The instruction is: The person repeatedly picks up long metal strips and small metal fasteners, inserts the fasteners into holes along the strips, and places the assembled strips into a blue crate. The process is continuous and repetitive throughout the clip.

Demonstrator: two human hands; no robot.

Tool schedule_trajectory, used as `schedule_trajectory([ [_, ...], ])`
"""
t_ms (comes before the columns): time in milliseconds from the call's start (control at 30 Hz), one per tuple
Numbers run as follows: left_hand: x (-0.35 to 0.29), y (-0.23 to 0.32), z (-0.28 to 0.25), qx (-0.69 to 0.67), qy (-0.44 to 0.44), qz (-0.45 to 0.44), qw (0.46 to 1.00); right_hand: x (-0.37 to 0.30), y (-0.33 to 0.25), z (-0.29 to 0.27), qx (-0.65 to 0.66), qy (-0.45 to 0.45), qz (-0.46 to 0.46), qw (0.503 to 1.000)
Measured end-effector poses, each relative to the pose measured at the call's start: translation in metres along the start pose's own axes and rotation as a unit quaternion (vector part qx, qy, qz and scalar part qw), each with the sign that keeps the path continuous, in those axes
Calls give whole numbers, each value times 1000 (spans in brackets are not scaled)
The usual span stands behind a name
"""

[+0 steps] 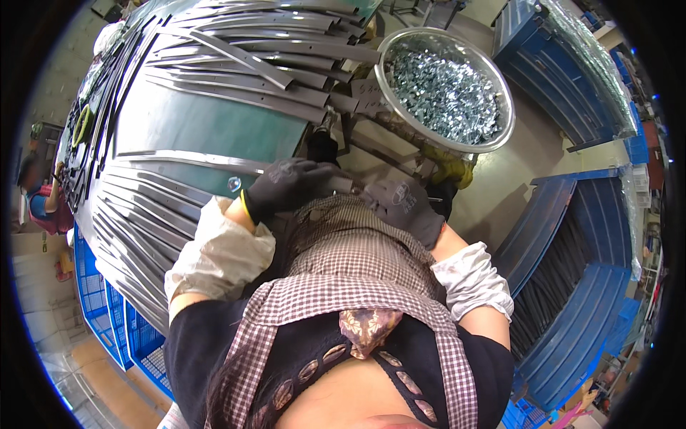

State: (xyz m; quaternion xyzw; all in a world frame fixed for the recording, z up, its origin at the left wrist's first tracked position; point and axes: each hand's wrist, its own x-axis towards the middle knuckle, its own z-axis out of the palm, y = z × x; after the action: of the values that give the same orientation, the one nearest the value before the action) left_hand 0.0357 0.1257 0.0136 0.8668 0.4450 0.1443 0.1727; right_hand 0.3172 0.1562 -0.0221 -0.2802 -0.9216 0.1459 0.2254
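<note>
A small grey label (366, 93) with handwriting sits at upper centre, just left of the metal bowl (500, 86); no screens or signs show.

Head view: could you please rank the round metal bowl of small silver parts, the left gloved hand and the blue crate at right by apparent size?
1. Blue crate at right.
2. Round metal bowl of small silver parts.
3. Left gloved hand, which is nearer the camera, so its true size may be smaller still.

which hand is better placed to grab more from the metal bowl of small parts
Right, probably: the right hand lies on the side of the metal bowl; the left hand rests nearer the grey strips.
</note>
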Motion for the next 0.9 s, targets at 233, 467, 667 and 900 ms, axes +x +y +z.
schedule_trajectory([
  [233,-59,-40,-24,-8,113,-102,988,-8,100,-36,-7,53,198,979],
  [467,-86,-52,-58,-81,-58,-202,974,42,161,-61,-174,-105,421,884],
  [667,-19,-114,-60,84,166,-153,971,39,203,-27,-175,-106,409,889],
  [900,38,-155,-56,198,202,-80,956,24,240,6,-139,39,345,927],
])
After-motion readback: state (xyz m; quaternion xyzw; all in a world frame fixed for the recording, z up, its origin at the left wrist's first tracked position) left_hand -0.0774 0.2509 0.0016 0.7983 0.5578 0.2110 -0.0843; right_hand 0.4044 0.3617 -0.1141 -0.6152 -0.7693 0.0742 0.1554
